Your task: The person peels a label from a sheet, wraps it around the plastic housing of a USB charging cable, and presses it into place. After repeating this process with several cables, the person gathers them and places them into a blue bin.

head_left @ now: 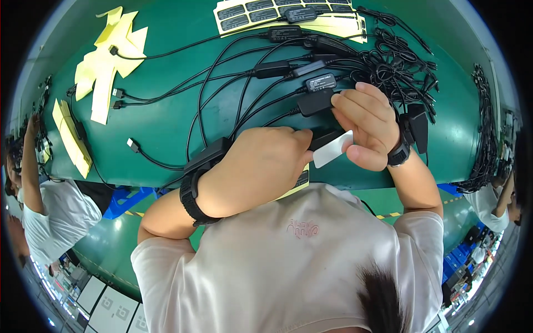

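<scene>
Between my hands is a pale, blank-faced sticker label (332, 151), held at a tilt. My right hand (369, 125) has its fingers curled, and its thumb side grips the label's right end. My left hand (264, 164) lies palm down with thumb and forefinger closed around the end of a black cable box (324, 140); most of that box is hidden behind the hand and label. The label's lower left corner comes close to my left fingertips. Just past my right fingertips lies another black cable box (316, 103). A further black box (208, 154) rests beside my left wrist.
Black cables with inline boxes (272, 69) spread over the green table (166, 119), tangled in a heap (397, 69) at right. Label sheets (236, 25) lie at the far edge, yellow backing paper (102, 69) at left. A label sheet (300, 186) shows under my left forearm. Other people sit at both sides.
</scene>
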`<state>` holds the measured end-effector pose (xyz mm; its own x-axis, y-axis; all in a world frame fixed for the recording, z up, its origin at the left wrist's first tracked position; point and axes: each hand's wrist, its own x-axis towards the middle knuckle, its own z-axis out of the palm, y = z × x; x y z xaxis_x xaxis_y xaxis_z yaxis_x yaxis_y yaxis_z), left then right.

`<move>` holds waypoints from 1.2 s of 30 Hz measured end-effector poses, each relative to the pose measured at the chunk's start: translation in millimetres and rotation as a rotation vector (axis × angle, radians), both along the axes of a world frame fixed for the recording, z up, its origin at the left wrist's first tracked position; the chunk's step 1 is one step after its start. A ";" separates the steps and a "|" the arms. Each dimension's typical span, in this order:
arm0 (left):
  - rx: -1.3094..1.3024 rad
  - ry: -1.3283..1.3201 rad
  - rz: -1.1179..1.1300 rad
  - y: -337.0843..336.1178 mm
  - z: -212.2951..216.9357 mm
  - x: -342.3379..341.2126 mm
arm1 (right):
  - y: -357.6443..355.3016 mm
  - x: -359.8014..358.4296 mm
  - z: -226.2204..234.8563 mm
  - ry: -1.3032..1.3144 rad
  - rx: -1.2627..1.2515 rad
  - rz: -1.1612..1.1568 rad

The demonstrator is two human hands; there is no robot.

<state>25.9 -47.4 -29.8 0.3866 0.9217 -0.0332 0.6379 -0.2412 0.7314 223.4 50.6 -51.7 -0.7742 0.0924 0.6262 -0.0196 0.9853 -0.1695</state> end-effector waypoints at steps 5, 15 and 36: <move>-0.093 -0.041 -0.040 4.8 2.6 -3.4 | 1.5 -6.7 4.3 0.054 -0.191 -0.182; -0.561 -0.347 0.100 16.5 16.6 -13.7 | -37.7 10.0 56.1 0.129 -1.553 -0.296; -0.029 -0.165 0.137 6.6 2.9 -5.1 | -30.2 -8.0 48.3 -0.127 -1.400 -0.550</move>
